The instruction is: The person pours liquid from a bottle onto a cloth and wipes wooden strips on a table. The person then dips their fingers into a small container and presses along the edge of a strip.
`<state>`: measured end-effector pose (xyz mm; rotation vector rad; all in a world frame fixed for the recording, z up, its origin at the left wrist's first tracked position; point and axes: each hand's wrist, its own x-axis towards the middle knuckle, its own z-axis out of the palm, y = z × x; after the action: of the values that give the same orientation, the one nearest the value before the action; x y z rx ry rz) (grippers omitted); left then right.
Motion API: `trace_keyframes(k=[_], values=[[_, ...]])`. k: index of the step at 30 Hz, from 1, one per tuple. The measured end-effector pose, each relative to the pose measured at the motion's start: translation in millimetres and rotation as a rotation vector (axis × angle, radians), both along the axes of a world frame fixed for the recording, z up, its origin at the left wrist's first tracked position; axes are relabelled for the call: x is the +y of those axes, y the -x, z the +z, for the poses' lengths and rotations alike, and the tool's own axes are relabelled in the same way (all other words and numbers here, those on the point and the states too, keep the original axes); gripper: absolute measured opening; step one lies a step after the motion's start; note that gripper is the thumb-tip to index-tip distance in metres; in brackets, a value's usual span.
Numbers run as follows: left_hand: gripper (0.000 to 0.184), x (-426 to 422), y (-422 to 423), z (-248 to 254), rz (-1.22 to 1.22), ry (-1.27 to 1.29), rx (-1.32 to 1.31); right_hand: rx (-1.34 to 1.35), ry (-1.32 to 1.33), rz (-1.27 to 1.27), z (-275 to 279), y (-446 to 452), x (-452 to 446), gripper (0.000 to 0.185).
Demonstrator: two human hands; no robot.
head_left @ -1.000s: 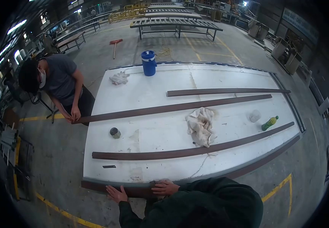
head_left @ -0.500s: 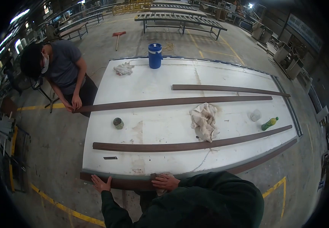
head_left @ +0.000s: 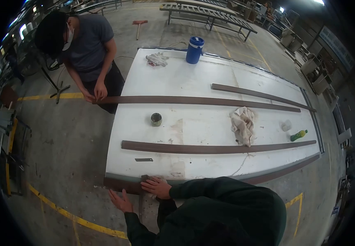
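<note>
My left hand (head_left: 121, 201) is open, its fingers spread beside the brown front strip (head_left: 122, 185) at the near left edge of the white table (head_left: 144, 166). On that same edge, my right hand (head_left: 157, 187) is closed over a small dark block (head_left: 145, 177), which sticks out past the fingertips. Some pale cloth shows beneath this hand. Beyond my hands lie a short dark flat piece (head_left: 144, 160) and a long brown strip (head_left: 210, 149). A crumpled cloth (head_left: 243, 125) touches that strip's far side.
At the left, a masked co-worker (head_left: 89, 49) has both hands on the end of another long strip (head_left: 185, 101). The table also holds a third strip (head_left: 259, 97), an open can (head_left: 156, 119), a blue jug (head_left: 195, 50), gloves (head_left: 157, 60) and a green bottle (head_left: 299, 135).
The view has shifted, so the table sits farther right. My left hand has come off the front strip's face, after moving left along it. My right hand stays over the block.
</note>
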<state>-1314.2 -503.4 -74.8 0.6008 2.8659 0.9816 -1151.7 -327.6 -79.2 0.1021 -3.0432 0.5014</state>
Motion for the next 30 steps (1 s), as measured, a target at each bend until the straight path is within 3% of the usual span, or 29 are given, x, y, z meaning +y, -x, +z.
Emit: trace_keyframes(k=[2,4,7,9,13,15,18,22,24,25,26,27,28,29,30], values=[[0.066,-35.9,-6.3,-15.1,-0.017,-0.098,0.047,0.051,-0.003,-0.020,-15.8,47.9,-10.8,0.076],[0.062,-65.0,-16.4,-20.2,0.076,0.024,-0.047,-0.057,0.010,-0.002,-11.5,95.6,-17.6,0.077],[0.059,-110.1,-29.9,-70.0,0.195,0.193,-0.114,-0.116,-0.018,0.027,8.8,154.0,-32.4,0.078],[0.059,-123.8,-33.0,-74.8,0.184,0.246,-0.143,-0.063,-0.056,0.015,-6.6,188.6,-44.8,0.079],[0.055,-106.3,-33.7,-63.8,0.210,0.117,-0.154,-0.035,-0.058,-0.033,-9.6,185.2,-51.3,0.080],[0.051,-66.3,-35.3,-17.0,0.232,-0.006,-0.248,0.014,-0.075,-0.053,-17.2,155.2,-44.5,0.081],[0.042,-33.3,-36.0,8.1,-0.095,0.049,-0.050,0.073,-0.125,-0.063,-17.2,76.5,-21.5,0.083],[0.043,41.1,-57.0,32.5,-0.459,-0.097,0.259,-0.018,-0.047,-0.076,11.1,-56.1,21.0,0.084],[0.045,73.0,-68.1,25.0,-0.637,-0.040,0.167,-0.081,-0.023,-0.115,9.5,-125.3,38.2,0.081],[0.039,87.3,-76.7,16.5,-0.724,0.003,0.116,-0.050,-0.063,-0.161,-5.2,-160.4,45.4,0.074],[0.030,101.8,-82.0,11.3,-0.822,0.137,-0.053,-0.168,-0.093,-0.182,15.2,-194.7,57.1,0.067],[0.019,113.4,-87.0,-9.0,-0.917,0.058,-0.040,-0.173,-0.042,-0.229,18.5,-229.0,66.7,0.062],[0.016,125.1,-89.0,-21.5,-0.974,0.076,-0.164,-0.157,-0.017,-0.248,13.5,-263.8,77.5,0.064],[0.016,130.0,-91.5,-27.1,-0.995,0.061,-0.139,-0.211,-0.152,-0.266,5.2,-298.2,84.6,0.067],[0.018,131.0,-93.0,-21.6,-0.971,0.078,-0.219,-0.241,0.026,-0.310,19.2,-324.1,93.1,0.070]])
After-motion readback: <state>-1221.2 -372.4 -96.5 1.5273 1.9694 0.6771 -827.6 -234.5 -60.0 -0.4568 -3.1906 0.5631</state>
